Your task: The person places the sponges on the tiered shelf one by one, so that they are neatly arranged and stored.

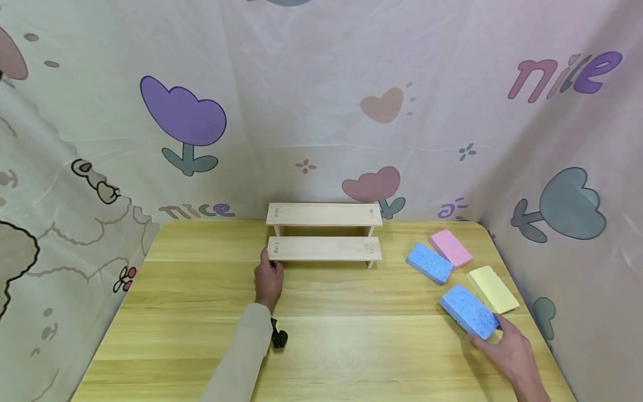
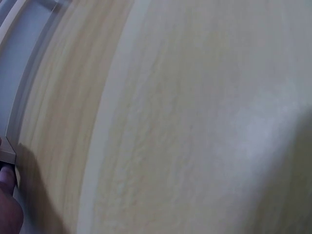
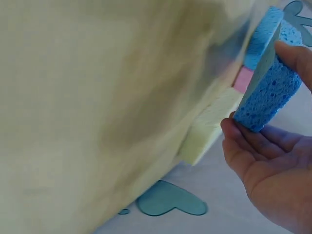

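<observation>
Blue sponge (image 1: pixel 468 311) pinched between thumb and fingers of the right hand (image 1: pixel 509 352), apparently just off the table (image 1: pixel 351 346), over on the right side with the loose ones. Key bit, spatially: two-tier wooden stand (image 1: pixel 324 247) well off to the left of that hand and farther back, near the cloth backdrop (image 1: pixel 291 111). Long axis of the held sponge on a slant, free end aimed roughly back-left, near end in the grip; long axis of the stand straight left to right, so not lined up. Left hand (image 1: pixel 268 282) way nearer to the stand, actually on it, gripping the left end of the lower front step as best as can be made out (fingers half hidden, only a sliver in the left wrist view).

Quick count: four sponges. Two blue, including the held one; one pink sponge (image 1: pixel 450 248); one yellow sponge (image 1: pixel 493 289). Second blue sponge (image 1: pixel 429 263) right up against the pink, yellow just beside the held one. One stand, two steps.
</observation>
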Demonstrator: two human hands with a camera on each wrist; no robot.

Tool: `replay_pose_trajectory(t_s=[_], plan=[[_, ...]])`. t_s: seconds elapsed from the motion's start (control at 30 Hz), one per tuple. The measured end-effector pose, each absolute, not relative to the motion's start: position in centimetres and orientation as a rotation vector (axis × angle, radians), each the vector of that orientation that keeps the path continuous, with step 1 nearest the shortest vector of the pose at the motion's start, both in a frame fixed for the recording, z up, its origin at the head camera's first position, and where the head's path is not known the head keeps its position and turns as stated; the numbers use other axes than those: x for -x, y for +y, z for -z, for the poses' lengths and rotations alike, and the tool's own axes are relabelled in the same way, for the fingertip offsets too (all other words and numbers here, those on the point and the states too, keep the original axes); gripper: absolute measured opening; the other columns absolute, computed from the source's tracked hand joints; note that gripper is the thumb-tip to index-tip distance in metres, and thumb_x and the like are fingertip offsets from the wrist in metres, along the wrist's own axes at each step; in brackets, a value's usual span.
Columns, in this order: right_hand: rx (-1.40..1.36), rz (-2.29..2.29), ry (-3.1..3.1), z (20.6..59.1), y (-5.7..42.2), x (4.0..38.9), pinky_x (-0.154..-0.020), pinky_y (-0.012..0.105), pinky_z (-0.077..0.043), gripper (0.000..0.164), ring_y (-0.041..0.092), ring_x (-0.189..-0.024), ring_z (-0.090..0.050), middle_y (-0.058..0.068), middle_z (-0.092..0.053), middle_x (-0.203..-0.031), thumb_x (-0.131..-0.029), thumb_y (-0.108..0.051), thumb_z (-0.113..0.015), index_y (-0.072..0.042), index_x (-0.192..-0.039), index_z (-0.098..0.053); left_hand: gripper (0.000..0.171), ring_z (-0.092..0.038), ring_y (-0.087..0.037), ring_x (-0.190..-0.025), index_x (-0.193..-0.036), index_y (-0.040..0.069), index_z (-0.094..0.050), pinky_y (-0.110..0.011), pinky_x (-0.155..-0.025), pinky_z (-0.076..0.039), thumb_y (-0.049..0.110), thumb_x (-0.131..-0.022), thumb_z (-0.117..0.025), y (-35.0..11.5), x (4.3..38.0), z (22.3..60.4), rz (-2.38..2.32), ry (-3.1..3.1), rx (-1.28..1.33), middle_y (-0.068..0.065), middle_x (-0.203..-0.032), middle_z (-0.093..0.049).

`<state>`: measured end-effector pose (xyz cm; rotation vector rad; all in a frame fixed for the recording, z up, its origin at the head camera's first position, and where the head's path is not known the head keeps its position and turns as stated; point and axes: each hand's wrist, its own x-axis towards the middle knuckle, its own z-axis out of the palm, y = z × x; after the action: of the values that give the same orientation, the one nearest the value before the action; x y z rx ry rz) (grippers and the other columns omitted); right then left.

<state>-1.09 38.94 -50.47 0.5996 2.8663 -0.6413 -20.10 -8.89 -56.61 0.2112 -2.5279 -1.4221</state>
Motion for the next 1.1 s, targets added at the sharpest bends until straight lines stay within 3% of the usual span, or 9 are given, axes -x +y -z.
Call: replay_pose_trajectory(t_s=[0.13, 0.37, 0.57, 0.77, 1.1], plan=[[-0.5, 0.659, 2.895, 49.6, 37.9, 1.6, -0.091, 0.063, -0.038, 0.101, 0.058, -0.116, -0.041, 0.043, -0.041, -0.131, -0.076, -0.055, -0.07, 0.018, -0.136, -0.032, 0.051, -0.064, -0.037, -0.103, -0.141, 0.004, -0.038, -0.049, -0.076, -0.052, 0.003, -0.091, -0.052, -9.0, 20.3, 56.6, 1.437, -2.538, -0.225, -0.026, -0.12, -0.062], [-0.36, 0.72, 2.976, 48.2, 35.5, 3.1, -0.089, 0.061, -0.041, 0.095, 0.054, -0.115, -0.046, 0.039, -0.047, -0.128, -0.074, -0.047, -0.076, 0.015, -0.135, -0.037, 0.05, -0.066, -0.037, -0.09, -0.137, 0.004, -0.042, -0.044, -0.065, -0.051, 0.003, -0.089, -0.051, -9.0, 20.2, 56.6, 1.372, -2.5, -0.195, -0.029, -0.11, -0.065], [-0.224, 0.772, 3.039, 47.3, 33.5, 4.6, -0.089, 0.06, -0.042, 0.088, 0.051, -0.116, -0.048, 0.035, -0.05, -0.129, -0.073, -0.038, -0.079, 0.012, -0.134, -0.041, 0.052, -0.065, -0.036, -0.101, -0.142, 0.007, -0.036, -0.047, -0.074, -0.053, 0.006, -0.092, -0.051, -9.3, 20.2, 56.7, 1.445, -2.562, -0.235, -0.025, -0.121, -0.062], [-0.114, 0.867, 3.06, 46.7, 31.5, 6.8, -0.089, 0.059, -0.043, 0.083, 0.049, -0.116, -0.051, 0.033, -0.052, -0.129, -0.072, -0.031, -0.08, 0.009, -0.135, -0.043, 0.051, -0.066, -0.034, -0.092, -0.141, 0.007, -0.038, -0.044, -0.068, -0.052, 0.005, -0.092, -0.052, -9.4, 20.2, 56.7, 1.427, -2.559, -0.243, -0.025, -0.115, -0.064], [-0.033, 1.066, 3.022, 45.5, 28.9, 9.9, -0.094, 0.057, -0.043, 0.077, 0.046, -0.12, -0.05, 0.029, -0.049, -0.135, -0.073, -0.019, -0.081, 0.002, -0.137, -0.044, 0.052, -0.065, -0.035, -0.093, -0.14, 0.006, -0.039, -0.046, -0.068, -0.051, 0.004, -0.091, -0.053, -9.0, 20.0, 56.7, 1.424, -2.544, -0.24, -0.026, -0.116, -0.064]])
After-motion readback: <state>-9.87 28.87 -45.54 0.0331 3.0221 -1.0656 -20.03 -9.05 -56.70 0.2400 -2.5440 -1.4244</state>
